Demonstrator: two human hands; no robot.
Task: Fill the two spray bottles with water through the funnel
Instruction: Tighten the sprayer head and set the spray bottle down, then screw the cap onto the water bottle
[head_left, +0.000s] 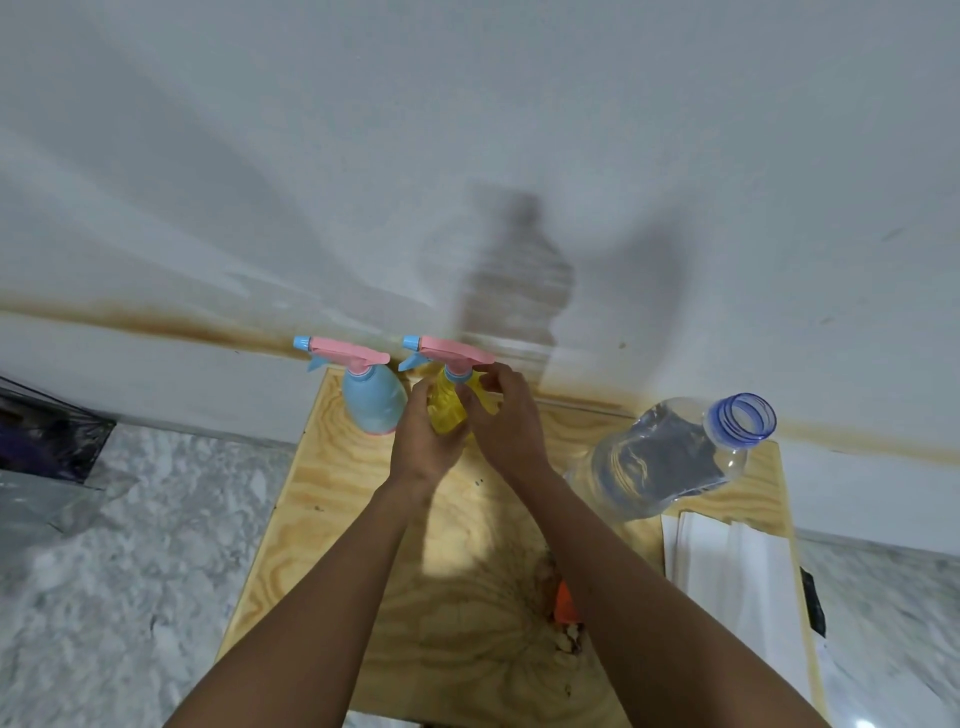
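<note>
Yellow translucent plastic spray bottle (448, 415) stands at the back of the plywood counter (332, 519) in the head view, just beside a pale blue plastic spray bottle (375, 402). Of the two hands, the left hand (422, 441) wraps the yellow body, while the right hand (511, 421) pinches the collar under its pink trigger head (457, 352), probably to unscrew it. A hard twist could topple the blue neighbour. The large clear plastic water bottle (665, 462) stands uncapped near the right forearm, so a careless elbow could spill it.
</note>
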